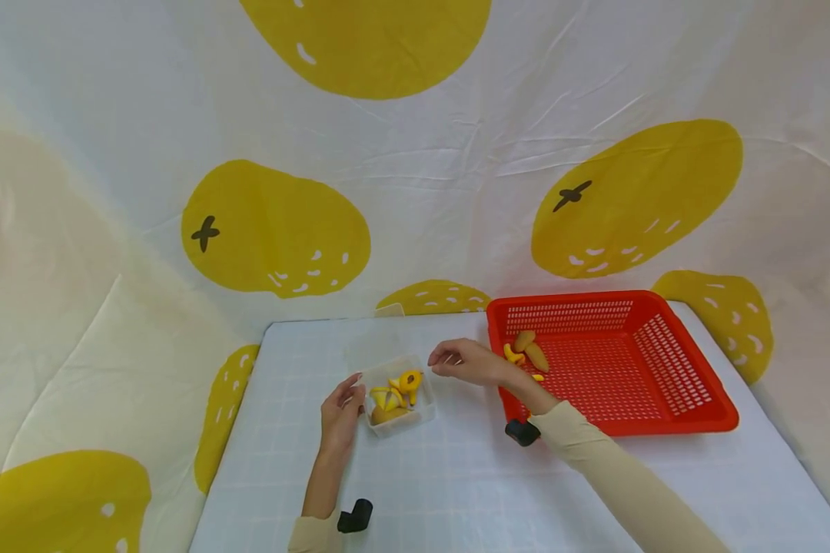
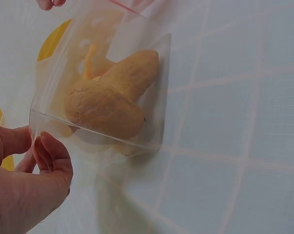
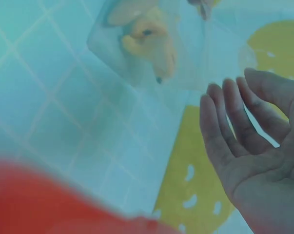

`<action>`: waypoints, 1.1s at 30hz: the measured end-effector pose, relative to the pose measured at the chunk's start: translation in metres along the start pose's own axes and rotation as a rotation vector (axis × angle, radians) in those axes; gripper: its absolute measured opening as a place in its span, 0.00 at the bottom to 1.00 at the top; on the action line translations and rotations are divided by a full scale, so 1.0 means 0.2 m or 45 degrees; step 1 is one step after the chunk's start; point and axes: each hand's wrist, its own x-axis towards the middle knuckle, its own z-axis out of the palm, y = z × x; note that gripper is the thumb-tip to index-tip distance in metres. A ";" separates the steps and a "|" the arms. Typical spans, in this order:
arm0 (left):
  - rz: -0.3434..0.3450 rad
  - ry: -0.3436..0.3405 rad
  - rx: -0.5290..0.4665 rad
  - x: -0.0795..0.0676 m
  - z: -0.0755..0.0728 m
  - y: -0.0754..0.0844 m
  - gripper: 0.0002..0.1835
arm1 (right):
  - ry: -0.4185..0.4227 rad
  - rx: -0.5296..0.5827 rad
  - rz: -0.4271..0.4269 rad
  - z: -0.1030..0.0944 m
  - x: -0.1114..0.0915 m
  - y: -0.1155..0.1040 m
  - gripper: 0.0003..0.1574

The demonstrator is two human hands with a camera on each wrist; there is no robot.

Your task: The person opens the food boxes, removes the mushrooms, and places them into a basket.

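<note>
A clear plastic box point(image 1: 403, 425) stands on the table, holding yellow-orange pieces point(image 1: 389, 398) and a brown one. In the left wrist view, two brown, rounded, potato-like pieces point(image 2: 107, 107) show through the wall of the box point(image 2: 161, 97). My left hand point(image 1: 341, 412) point(image 2: 34, 180) pinches the box's rim at its left side between thumb and fingers. Just off the right side of the box, my right hand point(image 1: 472, 362) hovers with nothing in it. Its fingers look loosely bent and spread in the right wrist view point(image 3: 264, 161).
A red perforated basket point(image 1: 692, 425) stands on the right, with brown pieces point(image 1: 536, 355) and yellow ones point(image 1: 514, 355) at its left end. Behind the box is a translucent lid-like sheet point(image 1: 373, 338). A cloth printed with yellow fruit point(image 1: 277, 230) hangs behind the white table point(image 1: 277, 461).
</note>
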 end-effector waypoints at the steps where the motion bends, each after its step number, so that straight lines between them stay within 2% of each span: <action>1: -0.001 0.001 -0.005 0.00 0.00 0.00 0.18 | -0.005 0.004 -0.008 0.01 0.01 0.00 0.13; 17: 0.000 0.001 0.005 0.00 0.00 0.00 0.18 | -0.082 -0.017 -0.100 0.21 0.16 -0.02 0.12; 26: 0.036 0.001 -0.001 0.00 -0.01 0.00 0.19 | -0.203 -0.109 -0.148 0.32 0.24 -0.04 0.11; 33: 0.032 -0.022 -0.003 0.00 -0.01 -0.01 0.19 | -0.240 -0.271 -0.202 0.40 0.26 -0.04 0.10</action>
